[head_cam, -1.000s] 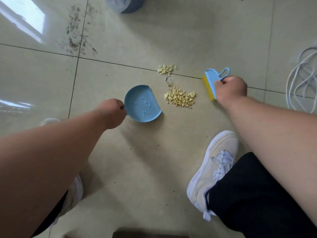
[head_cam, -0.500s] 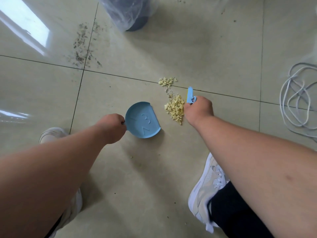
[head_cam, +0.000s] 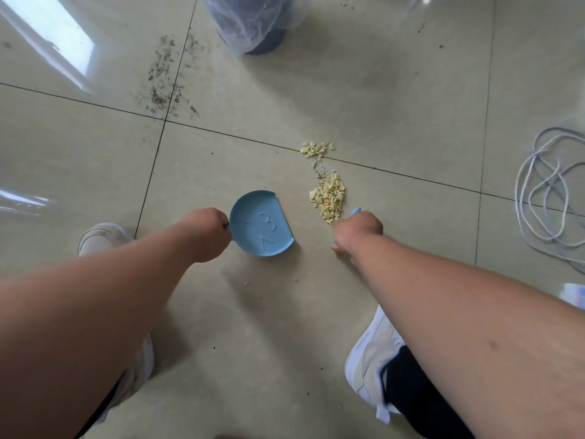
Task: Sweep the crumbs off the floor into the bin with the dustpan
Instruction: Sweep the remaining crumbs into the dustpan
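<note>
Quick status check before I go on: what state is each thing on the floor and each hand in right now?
Round blue plastic dustpan: flat on the floor, empty.
Main pile of yellow crumbs: on the tile, beside the dustpan, unswept.
Small crumb patch: apart, on the grout line.
Blue brush: mostly hidden in the right hand.
Left hand: holds the dustpan's edge.
Plastic-lined dark bin: standing.

Bare forearms, white lace-up sneakers [head_cam: 372,362], dark trouser leg [head_cam: 421,397] at the right ankle.

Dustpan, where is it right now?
In the head view the dustpan lies on the floor near centre, held by the left hand, just left of the yellow crumbs.
</note>
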Tool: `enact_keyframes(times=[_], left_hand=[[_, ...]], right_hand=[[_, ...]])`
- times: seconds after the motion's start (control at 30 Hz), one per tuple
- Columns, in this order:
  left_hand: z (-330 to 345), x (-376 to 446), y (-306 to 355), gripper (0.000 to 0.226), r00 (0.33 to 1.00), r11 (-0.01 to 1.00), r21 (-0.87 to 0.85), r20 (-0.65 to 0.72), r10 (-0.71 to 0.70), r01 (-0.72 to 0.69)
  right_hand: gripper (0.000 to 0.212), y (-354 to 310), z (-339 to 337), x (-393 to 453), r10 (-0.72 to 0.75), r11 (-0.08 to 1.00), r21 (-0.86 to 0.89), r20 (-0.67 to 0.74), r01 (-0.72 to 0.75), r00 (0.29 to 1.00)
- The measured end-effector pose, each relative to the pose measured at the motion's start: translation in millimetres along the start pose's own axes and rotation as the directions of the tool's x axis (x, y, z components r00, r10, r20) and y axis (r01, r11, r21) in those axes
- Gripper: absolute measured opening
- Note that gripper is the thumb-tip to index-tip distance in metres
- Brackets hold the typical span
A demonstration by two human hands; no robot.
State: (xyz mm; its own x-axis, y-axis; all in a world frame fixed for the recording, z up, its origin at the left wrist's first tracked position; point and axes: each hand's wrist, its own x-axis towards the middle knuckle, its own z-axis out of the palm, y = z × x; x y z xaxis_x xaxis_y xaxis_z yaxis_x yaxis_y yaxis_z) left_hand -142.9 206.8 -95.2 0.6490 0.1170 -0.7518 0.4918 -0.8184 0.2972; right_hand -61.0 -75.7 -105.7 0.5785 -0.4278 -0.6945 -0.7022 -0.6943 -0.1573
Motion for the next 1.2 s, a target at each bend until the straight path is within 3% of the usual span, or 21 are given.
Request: enact_keyframes(times=[0.13, 0.23, 0.3, 0.47, 0.53, 0.63, 0.73, 1.0, 1.2], left_hand=[[0, 5, -4, 0.03, 0.999, 0.999, -0.047, 0.026, -0.018, 0.019], [0, 10, -5, 0.03, 0.999, 0.998, -0.055, 0.032, -0.023, 0.025], [-1, 12, -5, 0.031, 1.0, 0.998, -0.054, 0.024, -0.014, 0.015], [-3, 8, -8, 0.028, 0.999, 0.994, -0.104, 0.017, -0.038, 0.039], [-4, 5, -6, 0.027, 0.999, 0.991, -0.124, 0.006, -0.054, 0.054], [-6, 2, 1, 0.024, 0.998, 0.99, -0.129, -0.014, -0.055, 0.053], [-4, 3, 6, 0.023, 0.996, 0.981, -0.172, 0.008, -0.087, 0.087], [-6, 15, 10, 0.028, 0.993, 0.974, -0.198, 0.067, -0.094, 0.105], [-13, 23, 10, 0.024, 0.993, 0.973, -0.206, 0.08, -0.092, 0.107]], right_hand=[[0.035, -45, 2, -6, 0.025, 0.946, 0.322, 0.026, -0.032, 0.999], [0.009, -62, -6, 2, -0.029, 0.887, 0.461, 0.06, -0.002, 0.998], [0.014, -65, -15, 3, 0.017, 0.817, 0.575, 0.06, -0.048, 0.998], [0.003, -54, -43, 3, 0.105, 0.737, 0.675, -0.069, -0.031, 0.992], [0.009, -43, -55, 9, 0.086, 0.789, 0.613, -0.178, 0.041, 0.98], [0.012, -26, -70, 24, -0.036, 0.932, 0.33, -0.321, 0.148, 0.946], [0.008, -16, -77, 39, -0.137, 0.973, 0.123, -0.378, 0.197, 0.916], [0.013, -35, -68, 56, -0.423, 0.906, -0.126, -0.277, 0.404, 0.863], [0.02, -57, -56, 57, -0.491, 0.871, -0.158, -0.217, 0.466, 0.844]])
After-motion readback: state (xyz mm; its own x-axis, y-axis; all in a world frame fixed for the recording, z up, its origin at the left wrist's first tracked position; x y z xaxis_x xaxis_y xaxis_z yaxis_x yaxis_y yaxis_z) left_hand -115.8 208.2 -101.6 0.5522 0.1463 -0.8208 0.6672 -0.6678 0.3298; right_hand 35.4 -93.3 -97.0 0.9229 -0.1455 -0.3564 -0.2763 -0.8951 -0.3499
